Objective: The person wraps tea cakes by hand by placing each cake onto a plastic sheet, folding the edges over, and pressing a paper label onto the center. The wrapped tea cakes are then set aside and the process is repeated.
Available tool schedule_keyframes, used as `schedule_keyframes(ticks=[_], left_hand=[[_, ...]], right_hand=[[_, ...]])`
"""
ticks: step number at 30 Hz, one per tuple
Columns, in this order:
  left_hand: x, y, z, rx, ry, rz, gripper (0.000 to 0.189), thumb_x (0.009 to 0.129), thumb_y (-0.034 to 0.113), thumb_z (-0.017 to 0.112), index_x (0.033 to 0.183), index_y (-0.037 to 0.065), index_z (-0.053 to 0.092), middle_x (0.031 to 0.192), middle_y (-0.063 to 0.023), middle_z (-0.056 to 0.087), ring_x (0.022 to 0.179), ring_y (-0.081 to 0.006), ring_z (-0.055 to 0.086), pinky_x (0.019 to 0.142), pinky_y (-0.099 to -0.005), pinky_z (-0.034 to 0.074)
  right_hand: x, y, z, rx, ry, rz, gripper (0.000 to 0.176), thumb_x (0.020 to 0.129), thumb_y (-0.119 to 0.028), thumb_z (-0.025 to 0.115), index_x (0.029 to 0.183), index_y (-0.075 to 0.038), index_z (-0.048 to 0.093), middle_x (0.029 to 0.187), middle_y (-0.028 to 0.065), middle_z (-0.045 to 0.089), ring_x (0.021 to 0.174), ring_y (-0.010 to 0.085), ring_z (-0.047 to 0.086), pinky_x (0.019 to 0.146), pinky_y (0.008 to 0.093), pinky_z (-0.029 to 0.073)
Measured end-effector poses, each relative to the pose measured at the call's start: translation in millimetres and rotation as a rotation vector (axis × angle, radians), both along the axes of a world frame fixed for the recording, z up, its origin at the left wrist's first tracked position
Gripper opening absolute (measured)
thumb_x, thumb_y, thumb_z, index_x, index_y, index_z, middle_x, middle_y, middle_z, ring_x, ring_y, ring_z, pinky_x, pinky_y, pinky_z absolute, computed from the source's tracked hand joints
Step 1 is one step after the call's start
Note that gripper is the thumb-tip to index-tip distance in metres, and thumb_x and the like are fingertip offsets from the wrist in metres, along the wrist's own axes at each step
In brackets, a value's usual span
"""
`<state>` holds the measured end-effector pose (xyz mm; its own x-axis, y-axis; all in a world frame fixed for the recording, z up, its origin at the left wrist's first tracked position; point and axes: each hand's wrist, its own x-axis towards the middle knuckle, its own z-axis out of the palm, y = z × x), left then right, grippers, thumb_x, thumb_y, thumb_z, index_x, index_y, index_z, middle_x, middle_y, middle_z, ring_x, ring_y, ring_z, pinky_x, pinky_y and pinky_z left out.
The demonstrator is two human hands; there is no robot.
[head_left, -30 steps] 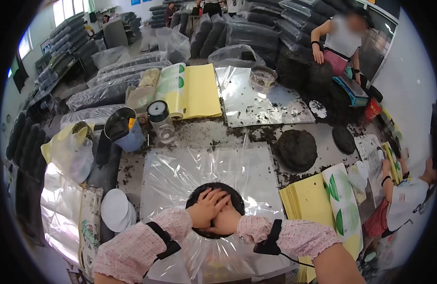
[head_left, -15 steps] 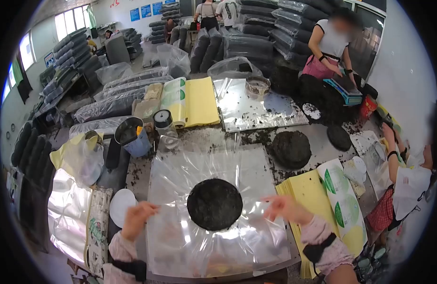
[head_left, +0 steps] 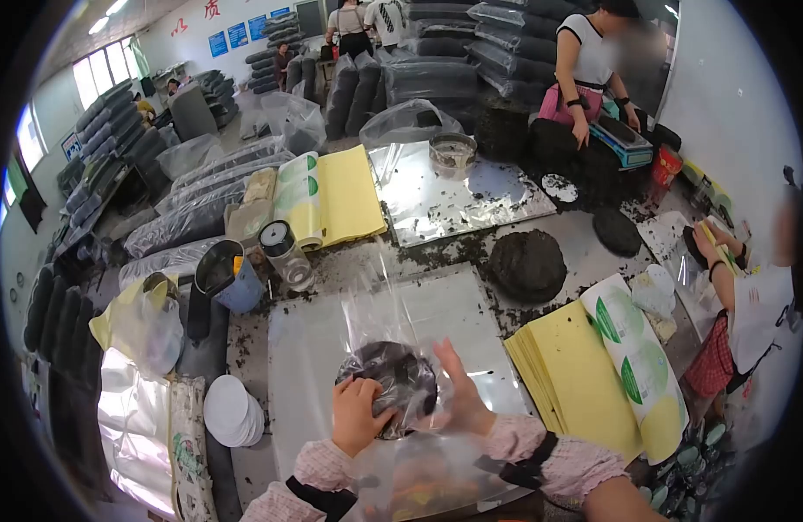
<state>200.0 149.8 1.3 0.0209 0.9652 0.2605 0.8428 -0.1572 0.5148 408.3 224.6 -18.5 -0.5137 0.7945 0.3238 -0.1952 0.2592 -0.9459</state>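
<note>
A round, flat dark cake (head_left: 391, 370) of crumbly material lies on the metal sheet (head_left: 310, 348) in front of me, with clear plastic film (head_left: 379, 300) folded up over it. My left hand (head_left: 359, 416) is at its near left side, fingers curled and closed on the film against the cake. On the right side my right hand (head_left: 464, 402) is open, its fingers raised and apart beside the wrapped cake; its lower edge is blurred by film. More loose film spreads toward me under my wrists.
Yellow paper sheets (head_left: 553, 378) and a printed roll (head_left: 632, 365) lie at right. Two dark cakes (head_left: 528, 265) (head_left: 617, 231) sit beyond. White discs (head_left: 232, 411), a blue bucket (head_left: 240, 291) and a lidded jar (head_left: 286, 257) stand left. Co-workers (head_left: 584, 61) (head_left: 749, 304) work at the back and right.
Both hands have moved inward from the film's sides to the dark cake. The film, flat beneath the cake before, is now gathered up over it. The left fingers have closed on it.
</note>
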Motion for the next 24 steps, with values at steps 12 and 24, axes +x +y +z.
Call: schedule_keyframes(ticks=[12, 24], left_hand=[[11.9, 12.1, -11.4, 0.169, -0.248, 0.043, 0.062, 0.075, 0.026, 0.082, 0.126, 0.003, 0.056, 0.121, -0.0171, 0.060, 0.120, -0.0396, 0.053, 0.111, -0.0561, 0.034], [6.1, 19.8, -6.8, 0.193, -0.274, -0.005, 0.026, 0.074, 0.015, 0.075, 0.095, 0.003, 0.065, 0.101, -0.0106, 0.060, 0.102, -0.0319, 0.054, 0.093, -0.0407, 0.042]], right_hand=[[-19.7, 11.5, 29.9, 0.361, -0.138, 0.046, 0.050, 0.075, -0.009, 0.070, 0.123, -0.002, 0.058, 0.111, 0.0153, 0.062, 0.109, 0.0337, 0.059, 0.097, 0.0410, 0.046], [-41.9, 35.9, -7.8, 0.044, 0.026, -0.073, 0.023, 0.090, -0.021, 0.061, 0.106, -0.003, 0.065, 0.095, 0.0110, 0.068, 0.090, 0.0243, 0.066, 0.076, 0.0349, 0.051]])
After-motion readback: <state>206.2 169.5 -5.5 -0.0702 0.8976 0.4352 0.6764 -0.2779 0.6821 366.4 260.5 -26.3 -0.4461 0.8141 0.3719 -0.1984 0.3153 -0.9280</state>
